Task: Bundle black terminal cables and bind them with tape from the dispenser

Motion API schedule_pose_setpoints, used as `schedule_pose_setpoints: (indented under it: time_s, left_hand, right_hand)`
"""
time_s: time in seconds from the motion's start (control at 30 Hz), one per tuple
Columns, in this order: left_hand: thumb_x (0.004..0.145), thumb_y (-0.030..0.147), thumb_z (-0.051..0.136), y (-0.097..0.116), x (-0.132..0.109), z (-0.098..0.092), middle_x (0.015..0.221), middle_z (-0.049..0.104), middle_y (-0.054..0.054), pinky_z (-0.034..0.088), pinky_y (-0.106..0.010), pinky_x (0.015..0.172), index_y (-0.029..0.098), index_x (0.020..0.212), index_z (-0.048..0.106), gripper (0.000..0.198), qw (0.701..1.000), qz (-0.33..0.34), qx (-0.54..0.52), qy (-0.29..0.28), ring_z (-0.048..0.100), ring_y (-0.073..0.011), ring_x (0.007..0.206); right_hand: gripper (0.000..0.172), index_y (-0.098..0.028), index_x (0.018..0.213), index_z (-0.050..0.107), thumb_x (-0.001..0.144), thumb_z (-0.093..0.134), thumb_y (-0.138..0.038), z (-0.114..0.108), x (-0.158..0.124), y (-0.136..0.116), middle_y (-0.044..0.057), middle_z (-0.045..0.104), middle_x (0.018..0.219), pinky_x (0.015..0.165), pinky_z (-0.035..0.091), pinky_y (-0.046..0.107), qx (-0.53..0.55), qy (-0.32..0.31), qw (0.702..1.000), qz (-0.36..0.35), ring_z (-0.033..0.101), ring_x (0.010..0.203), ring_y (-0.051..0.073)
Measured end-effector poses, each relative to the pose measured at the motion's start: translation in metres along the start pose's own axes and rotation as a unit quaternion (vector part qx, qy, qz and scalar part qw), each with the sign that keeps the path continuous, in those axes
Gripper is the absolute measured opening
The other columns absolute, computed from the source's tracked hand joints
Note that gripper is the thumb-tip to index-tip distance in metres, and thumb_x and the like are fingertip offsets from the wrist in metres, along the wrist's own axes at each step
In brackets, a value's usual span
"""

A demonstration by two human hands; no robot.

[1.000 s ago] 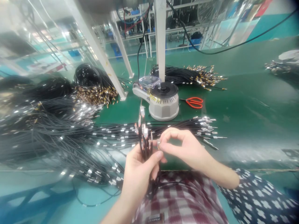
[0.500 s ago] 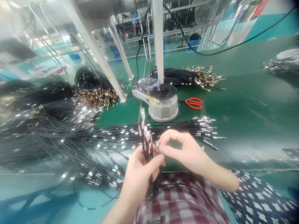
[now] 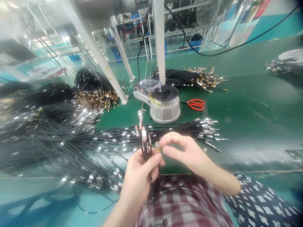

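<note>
My left hand (image 3: 139,171) is closed round a bundle of black cables (image 3: 146,153) whose ends stand up above the fingers, carrying small silvery white tabs. One cable end (image 3: 157,145), silvery with a yellowish part, sticks up apart from the rest by the left fingertips. Just to its right is my right hand (image 3: 183,151), thumb and forefinger curved with a gap between them and nothing visibly held. The lower lengths of the bundle hang down in front of a checked garment (image 3: 184,201).
Behind my hands, a cable row (image 3: 177,128) lies across the green table (image 3: 239,116). A round tape dispenser (image 3: 165,108) and red-handled scissors (image 3: 195,104) stand farther back. Heaped cables (image 3: 52,110) cover the left side. White posts (image 3: 161,44) rise from the table.
My right thumb and forefinger have parted from the small yellowish cable end, which now stands clear beside them. My left hand and its bundle have shifted slightly left.
</note>
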State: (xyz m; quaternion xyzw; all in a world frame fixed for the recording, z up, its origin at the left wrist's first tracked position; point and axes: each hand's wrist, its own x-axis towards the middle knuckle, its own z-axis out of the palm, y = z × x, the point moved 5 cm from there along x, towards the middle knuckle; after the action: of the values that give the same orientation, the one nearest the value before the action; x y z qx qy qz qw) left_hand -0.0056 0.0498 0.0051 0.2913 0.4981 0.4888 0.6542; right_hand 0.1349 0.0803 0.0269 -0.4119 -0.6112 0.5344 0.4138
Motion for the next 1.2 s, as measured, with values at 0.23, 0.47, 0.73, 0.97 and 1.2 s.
schedule_pose_setpoints:
  time_s: [0.23, 0.47, 0.73, 0.97, 1.2]
  left_hand:
    - [0.063, 0.024, 0.081, 0.0, 0.001, 0.001, 0.053, 0.063, 0.0, 0.027, -0.015, 0.035, 0.014, 0.071, 0.06, 0.025, 1.0, 0.002, -0.004, 0.009, 0.039, -0.0024, 0.033]
    - [0.065, 0.023, 0.08, -0.001, 0.001, 0.0, 0.053, 0.063, 0.0, 0.028, -0.015, 0.035, 0.013, 0.074, 0.061, 0.023, 1.0, 0.006, -0.001, 0.005, 0.041, -0.0028, 0.033]
    - [0.065, 0.024, 0.08, -0.002, 0.004, -0.001, 0.053, 0.063, 0.001, 0.027, -0.015, 0.033, 0.014, 0.074, 0.06, 0.025, 1.0, 0.012, -0.002, 0.017, 0.04, -0.0032, 0.031]
    - [0.065, 0.024, 0.081, -0.002, 0.003, -0.001, 0.054, 0.065, -0.001, 0.027, -0.015, 0.033, 0.013, 0.073, 0.06, 0.024, 1.0, 0.008, -0.004, 0.008, 0.041, -0.0027, 0.031]
    - [0.065, 0.023, 0.081, -0.001, 0.002, 0.0, 0.053, 0.066, -0.002, 0.027, -0.014, 0.033, 0.012, 0.072, 0.063, 0.023, 1.0, 0.009, -0.011, -0.002, 0.041, -0.0027, 0.031]
  right_hand:
    - [0.012, -0.017, 0.07, 0.063, 0.081, 0.066, -0.022, 0.001, 0.001, -0.003, 0.003, 0.066, 0.085, 0.086, 0.046, 0.033, 0.001, 0.02, 1.0, -0.01, 0.063, 0.086, 0.017]
    - [0.007, -0.018, 0.085, 0.066, 0.081, 0.066, -0.023, 0.004, 0.003, 0.004, 0.003, 0.069, 0.09, 0.088, 0.046, 0.035, 0.01, 0.014, 1.0, 0.02, 0.063, 0.089, 0.019]
    - [0.015, -0.018, 0.067, 0.061, 0.081, 0.064, -0.012, 0.0, -0.004, -0.017, 0.0, 0.064, 0.081, 0.08, 0.046, 0.03, -0.081, 0.069, 0.99, -0.087, 0.061, 0.08, 0.015]
    - [0.015, -0.018, 0.066, 0.06, 0.081, 0.064, -0.015, 0.0, 0.001, -0.009, 0.002, 0.064, 0.08, 0.081, 0.046, 0.031, -0.037, 0.024, 0.999, -0.028, 0.061, 0.081, 0.016]
    - [0.015, -0.017, 0.065, 0.06, 0.079, 0.065, -0.014, 0.002, 0.003, -0.008, 0.001, 0.065, 0.08, 0.081, 0.045, 0.03, -0.039, 0.026, 0.999, -0.021, 0.061, 0.081, 0.016]
